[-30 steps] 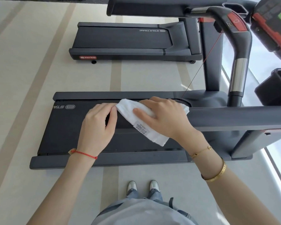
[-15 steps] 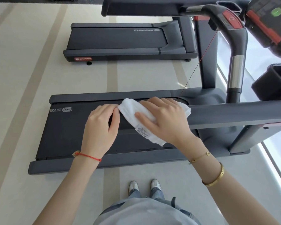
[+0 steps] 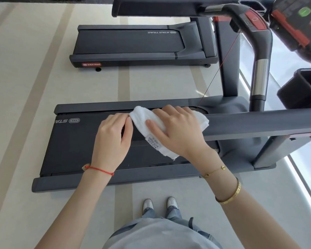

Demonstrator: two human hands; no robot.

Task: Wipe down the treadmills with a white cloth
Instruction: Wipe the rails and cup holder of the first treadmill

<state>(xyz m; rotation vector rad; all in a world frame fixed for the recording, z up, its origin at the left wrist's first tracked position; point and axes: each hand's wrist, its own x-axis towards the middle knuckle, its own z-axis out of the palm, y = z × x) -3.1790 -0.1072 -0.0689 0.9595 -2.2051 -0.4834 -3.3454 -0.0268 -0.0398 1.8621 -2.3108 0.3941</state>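
A folded white cloth [image 3: 142, 117] with a small label lies over the free end of the near treadmill's grey handrail [image 3: 258, 124], above the black belt [image 3: 75, 146]. My right hand [image 3: 178, 132] lies on top of the cloth, with its fingers curled over the far side and its thumb along the near side. My left hand [image 3: 113, 139] pinches the cloth's left edge with bent fingers. A second treadmill [image 3: 129, 42] stands farther off on the floor.
The near treadmill's console [image 3: 298, 24], curved handle [image 3: 260, 56] and black side tray [image 3: 302, 88] rise at the upper right. A thin red safety cord [image 3: 221, 65] hangs down from the handle. My shoes [image 3: 160, 203] stand on the pale striped floor beside the deck.
Both hands stay on the cloth at the handrail's end. The left hand has drawn slightly closer to the right hand, and less of the cloth's tail hangs out.
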